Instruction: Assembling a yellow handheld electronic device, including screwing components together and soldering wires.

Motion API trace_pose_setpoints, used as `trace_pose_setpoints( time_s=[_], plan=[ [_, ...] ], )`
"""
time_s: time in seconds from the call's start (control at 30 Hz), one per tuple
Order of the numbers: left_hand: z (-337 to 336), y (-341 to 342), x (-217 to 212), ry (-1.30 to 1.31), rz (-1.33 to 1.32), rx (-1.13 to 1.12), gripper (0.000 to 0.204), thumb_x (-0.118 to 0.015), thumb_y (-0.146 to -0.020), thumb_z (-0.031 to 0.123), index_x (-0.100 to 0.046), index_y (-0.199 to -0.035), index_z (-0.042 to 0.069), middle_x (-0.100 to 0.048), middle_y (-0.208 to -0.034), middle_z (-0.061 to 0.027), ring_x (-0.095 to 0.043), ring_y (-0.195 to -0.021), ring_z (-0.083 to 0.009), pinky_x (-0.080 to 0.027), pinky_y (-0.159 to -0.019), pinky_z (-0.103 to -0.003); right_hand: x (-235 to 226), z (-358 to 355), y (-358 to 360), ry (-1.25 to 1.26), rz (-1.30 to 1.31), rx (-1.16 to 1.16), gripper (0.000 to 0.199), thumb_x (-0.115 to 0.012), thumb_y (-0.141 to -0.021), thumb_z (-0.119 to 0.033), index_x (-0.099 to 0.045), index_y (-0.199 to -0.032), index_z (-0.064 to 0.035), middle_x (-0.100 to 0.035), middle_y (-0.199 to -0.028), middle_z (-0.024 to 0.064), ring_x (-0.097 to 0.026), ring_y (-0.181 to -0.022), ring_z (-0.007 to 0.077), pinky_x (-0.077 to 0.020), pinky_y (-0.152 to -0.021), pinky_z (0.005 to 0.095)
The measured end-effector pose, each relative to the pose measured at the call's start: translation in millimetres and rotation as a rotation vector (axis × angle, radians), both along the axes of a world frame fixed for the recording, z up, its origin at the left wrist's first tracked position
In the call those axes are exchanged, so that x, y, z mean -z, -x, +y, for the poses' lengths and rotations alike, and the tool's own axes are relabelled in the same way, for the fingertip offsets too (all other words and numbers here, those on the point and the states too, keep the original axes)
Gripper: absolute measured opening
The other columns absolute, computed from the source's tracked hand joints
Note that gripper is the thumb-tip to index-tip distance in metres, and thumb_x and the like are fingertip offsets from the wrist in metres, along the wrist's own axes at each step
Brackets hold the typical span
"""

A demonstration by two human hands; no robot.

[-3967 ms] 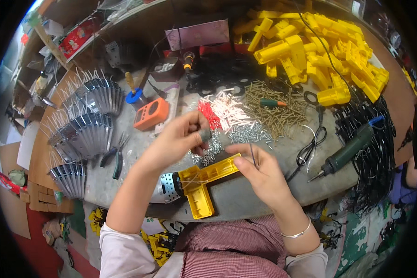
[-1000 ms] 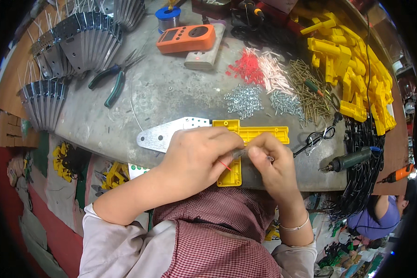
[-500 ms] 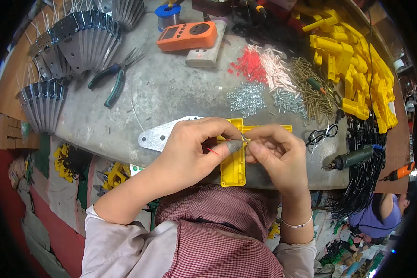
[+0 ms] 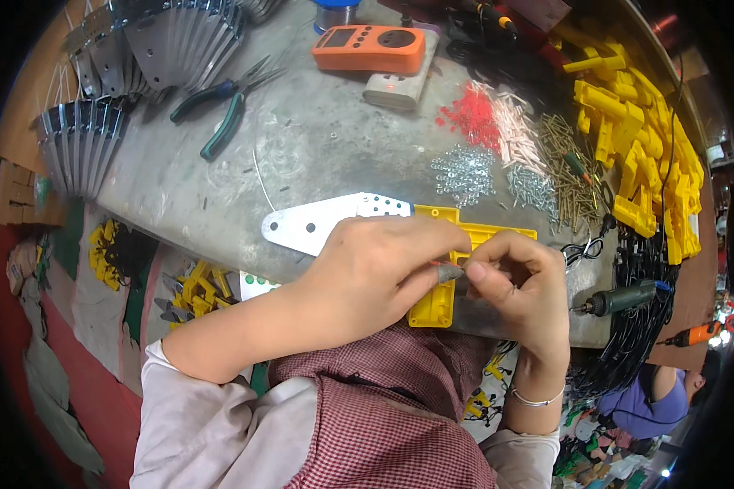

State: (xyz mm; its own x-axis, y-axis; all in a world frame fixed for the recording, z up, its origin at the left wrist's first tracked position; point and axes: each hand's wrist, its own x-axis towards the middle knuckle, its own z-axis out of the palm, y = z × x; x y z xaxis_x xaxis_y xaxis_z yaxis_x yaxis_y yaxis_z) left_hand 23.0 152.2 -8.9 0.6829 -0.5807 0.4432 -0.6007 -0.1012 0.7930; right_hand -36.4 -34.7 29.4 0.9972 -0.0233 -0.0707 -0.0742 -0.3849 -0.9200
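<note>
My left hand (image 4: 375,265) is closed in a pinch over a yellow plastic housing (image 4: 431,311), with a grey covering on the thumb tip. A short bit of red wire (image 4: 440,263) shows between its finger and thumb. Fingertip to fingertip with it, my right hand (image 4: 520,285) is pinched too; whatever lies between its fingers is too small to make out. The housing rests at the table's front edge, its long arm (image 4: 497,231) reaching right behind my right hand. Left of it lies a flat metal plate (image 4: 289,230) with holes, partly covered by my left hand.
Pliers (image 4: 220,110) lie back left beside fanned metal plates (image 4: 179,49). An orange multimeter (image 4: 369,49) rests on a power strip (image 4: 400,88). Piles of nuts (image 4: 463,175), screws (image 4: 569,167) and yellow housings (image 4: 628,122) fill the right, near a green electric screwdriver (image 4: 620,299).
The view has shifted, so the table's things sit farther right. My hands remain pinched together over the housing; the left has turned more palm-down, and less red wire shows.
</note>
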Motion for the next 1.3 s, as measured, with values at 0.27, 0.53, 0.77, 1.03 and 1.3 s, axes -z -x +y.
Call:
trace_pose_setpoints(
  time_s=[0.27, 0.53, 0.77, 1.03, 1.3],
  plan=[
    [1.3, -0.3, -2.7, -0.057, -0.292, 0.037, 0.025, -0.065, -0.066, -0.004, -0.064, -0.089, 0.005, -0.063, -0.079, -0.0073, -0.063, -0.065, -0.0263, -0.051, -0.056, -0.035, 3.6, -19.7, -15.6, -0.730, 0.644, -0.177, 0.013, -0.058, -0.094, -0.016, -0.059, -0.090, -0.0036, -0.048, -0.064, -0.0053, -0.042, -0.054, 0.0015, -0.0313, -0.044, 0.0181],
    [-5.3, -7.5, 2.4, 0.064, -0.115, 0.074, 0.022, -0.067, -0.064, -0.003, -0.064, -0.085, 0.006, -0.061, -0.075, -0.0085, -0.062, -0.063, -0.0278, -0.049, -0.053, -0.034, 4.8, 5.8, 14.5, 0.643, -0.554, -0.128, 0.013, -0.068, -0.082, -0.003, -0.061, -0.094, -0.0014, -0.060, -0.070, 0.0020, -0.059, -0.063, 0.0072, -0.0470, -0.056, 0.0233],
    [0.2, -3.6, -4.2, -0.135, -0.434, 0.096, 0.023, -0.068, -0.061, 0.001, -0.065, -0.083, 0.006, -0.063, -0.077, -0.0072, -0.063, -0.063, -0.0243, -0.049, -0.052, -0.034, -2.4, -18.9, -0.9, -0.641, 0.679, -0.099, 0.011, -0.067, -0.082, -0.002, -0.061, -0.090, -0.0011, -0.059, -0.070, 0.0028, -0.058, -0.057, 0.0071, -0.0469, -0.054, 0.0244],
    [-7.8, -11.6, 2.2, 0.000, -0.118, 0.163, 0.024, -0.068, -0.062, 0.001, -0.066, -0.085, 0.006, -0.064, -0.079, -0.0081, -0.063, -0.063, -0.0242, -0.049, -0.053, -0.033, 7.0, -3.1, 16.4, 0.540, -0.559, -0.196, 0.014, -0.068, -0.081, -0.004, -0.059, -0.092, -0.0013, -0.060, -0.073, 0.0085, -0.060, -0.059, 0.0172, -0.0476, -0.053, 0.0260],
    [-2.7, -5.0, -2.5, -0.098, -0.402, 0.132, 0.025, -0.069, -0.058, 0.001, -0.066, -0.082, 0.004, -0.064, -0.077, -0.0077, -0.063, -0.064, -0.0228, -0.050, -0.053, -0.032, 1.6, -9.2, 16.5, -0.318, 0.363, 0.003, 0.011, -0.065, -0.086, -0.008, -0.058, -0.089, -0.0011, -0.061, -0.072, 0.0024, -0.057, -0.055, 0.0114, -0.0439, -0.049, 0.0242]
  ],
)
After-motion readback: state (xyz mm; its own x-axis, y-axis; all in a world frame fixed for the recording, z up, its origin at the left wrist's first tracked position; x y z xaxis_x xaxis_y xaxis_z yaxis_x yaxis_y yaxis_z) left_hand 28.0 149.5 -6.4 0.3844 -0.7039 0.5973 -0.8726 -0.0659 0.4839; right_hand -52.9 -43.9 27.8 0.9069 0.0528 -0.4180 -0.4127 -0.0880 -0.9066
